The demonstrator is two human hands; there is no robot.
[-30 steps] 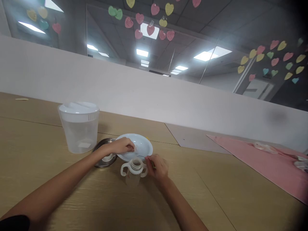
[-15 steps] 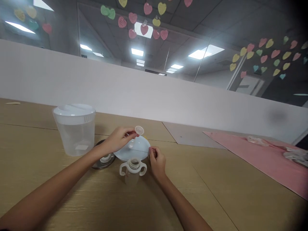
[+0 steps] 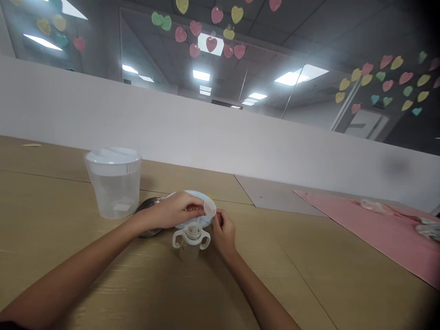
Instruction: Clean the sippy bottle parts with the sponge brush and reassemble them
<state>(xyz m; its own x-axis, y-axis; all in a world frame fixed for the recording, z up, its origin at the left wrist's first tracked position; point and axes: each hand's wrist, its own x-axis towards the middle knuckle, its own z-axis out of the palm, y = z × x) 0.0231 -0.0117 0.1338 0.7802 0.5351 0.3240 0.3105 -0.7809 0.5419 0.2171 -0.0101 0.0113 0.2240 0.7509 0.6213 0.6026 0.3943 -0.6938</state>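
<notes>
My left hand (image 3: 173, 210) pinches a small translucent round cap (image 3: 209, 208) by its edge, over the pale blue plate (image 3: 204, 222). Close beside the cap is my right hand (image 3: 225, 233), its fingers closed in a pinch; what they hold is hidden. Just in front of the plate stands a two-handled baby bottle (image 3: 189, 250), upright with its neck uncovered, and neither hand touches it. A dark round metal dish (image 3: 148, 204) is partly covered by my left wrist.
A clear pitcher (image 3: 115, 195) with a white lid stands to the left of the dish. Farther right lie a grey sheet (image 3: 278, 197) and a pink mat (image 3: 371, 233) with a crumpled clear plastic piece (image 3: 376, 207) on it. A white wall (image 3: 206, 137) bounds the table's back.
My left hand has brought the cap down and to the right, next to my right hand, and the cap has turned. My right hand stays nearly in place. The view has shifted slightly.
</notes>
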